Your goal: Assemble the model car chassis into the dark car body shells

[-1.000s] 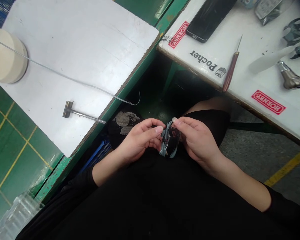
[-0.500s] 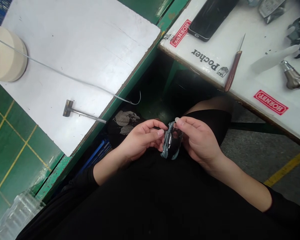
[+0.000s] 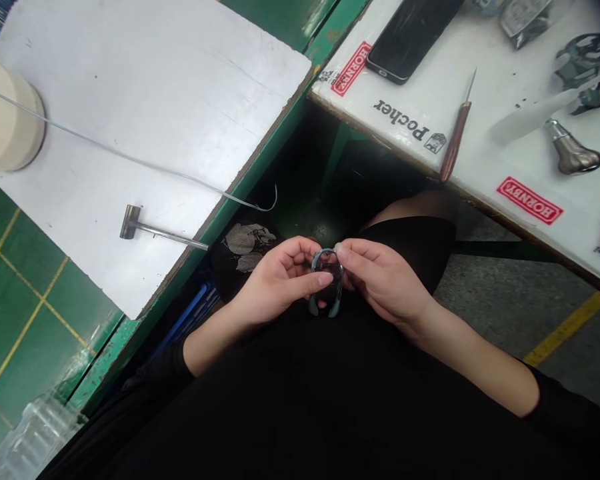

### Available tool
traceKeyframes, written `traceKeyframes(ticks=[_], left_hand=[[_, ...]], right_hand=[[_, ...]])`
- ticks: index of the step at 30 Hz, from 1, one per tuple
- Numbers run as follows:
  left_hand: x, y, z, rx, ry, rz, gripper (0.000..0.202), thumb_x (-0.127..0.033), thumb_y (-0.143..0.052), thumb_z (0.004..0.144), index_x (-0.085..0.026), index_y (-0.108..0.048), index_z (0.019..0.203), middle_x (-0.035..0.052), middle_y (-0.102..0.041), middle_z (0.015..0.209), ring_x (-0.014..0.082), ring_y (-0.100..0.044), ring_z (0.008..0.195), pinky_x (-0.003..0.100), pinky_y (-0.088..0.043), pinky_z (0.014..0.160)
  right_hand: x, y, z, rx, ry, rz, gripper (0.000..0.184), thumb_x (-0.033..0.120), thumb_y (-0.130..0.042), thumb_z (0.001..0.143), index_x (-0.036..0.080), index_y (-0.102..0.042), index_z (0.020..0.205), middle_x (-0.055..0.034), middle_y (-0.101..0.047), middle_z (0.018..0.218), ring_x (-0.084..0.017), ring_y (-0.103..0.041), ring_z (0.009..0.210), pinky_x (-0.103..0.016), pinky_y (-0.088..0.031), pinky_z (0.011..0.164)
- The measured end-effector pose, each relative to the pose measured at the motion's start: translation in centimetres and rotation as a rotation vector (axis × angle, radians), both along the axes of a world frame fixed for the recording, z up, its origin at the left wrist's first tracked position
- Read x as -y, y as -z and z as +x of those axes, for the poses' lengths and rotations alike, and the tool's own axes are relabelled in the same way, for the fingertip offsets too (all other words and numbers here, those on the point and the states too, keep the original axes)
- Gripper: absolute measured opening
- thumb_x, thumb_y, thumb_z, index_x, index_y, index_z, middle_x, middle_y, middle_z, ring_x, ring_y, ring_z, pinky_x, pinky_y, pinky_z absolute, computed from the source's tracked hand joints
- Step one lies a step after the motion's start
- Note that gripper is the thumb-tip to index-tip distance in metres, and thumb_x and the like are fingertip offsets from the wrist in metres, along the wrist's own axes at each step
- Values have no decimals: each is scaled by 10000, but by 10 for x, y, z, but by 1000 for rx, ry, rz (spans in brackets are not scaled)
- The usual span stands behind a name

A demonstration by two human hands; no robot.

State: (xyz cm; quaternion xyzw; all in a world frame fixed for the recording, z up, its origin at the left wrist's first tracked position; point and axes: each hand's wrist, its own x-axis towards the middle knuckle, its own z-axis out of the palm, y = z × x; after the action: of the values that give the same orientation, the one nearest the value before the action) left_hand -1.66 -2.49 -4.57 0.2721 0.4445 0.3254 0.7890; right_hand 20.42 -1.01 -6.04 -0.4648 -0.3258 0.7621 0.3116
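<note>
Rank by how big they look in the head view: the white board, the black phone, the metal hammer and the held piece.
1. White board
2. Black phone, cut off at top
3. Held piece and metal hammer: unsure; the hammer is longer, the piece broader

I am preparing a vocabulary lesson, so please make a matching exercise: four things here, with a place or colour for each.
1. hammer
2. small piece
3. phone
4. pointed tool

A. reddish-brown handle
B. on the left table
C. black and rectangular
D. in the left hand and right hand

Pairs: 1-B, 2-D, 3-C, 4-A
</note>
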Motion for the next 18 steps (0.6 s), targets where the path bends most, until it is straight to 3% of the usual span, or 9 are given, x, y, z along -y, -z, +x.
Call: traceKeyframes(ticks=[3,11,18], left_hand=[[1,0,-2,3,-5,23,359,-328,-1008,961,-202,-726,1144,28,-797,1059,169,-799,825,281,-725,667],[2,1,-3,16,1,81,348,-306,-1014,956,-201,-741,1143,34,-804,1058,172,-806,873,287,-747,733],[0,-1,-2,20,16,103,341,-312,-1019,949,-203,-744,1119,32,-804,1032,179,-812,843,310,-755,749]], right_hand=[[1,2,2,-9,7,-11,535,740,-963,927,222,-828,908,-6,-683,776,-139,-554,690,-284,-450,629],[-1,1,4,11,-49,12,702,905,-908,865,218,-772,812,-9,-640,758,-147,-522,687,-305,-444,630],[1,3,7,6,-86,-38,752,947,-877,861,220,-708,769,-16,-621,742,-158,-519,693,-319,-440,640]])
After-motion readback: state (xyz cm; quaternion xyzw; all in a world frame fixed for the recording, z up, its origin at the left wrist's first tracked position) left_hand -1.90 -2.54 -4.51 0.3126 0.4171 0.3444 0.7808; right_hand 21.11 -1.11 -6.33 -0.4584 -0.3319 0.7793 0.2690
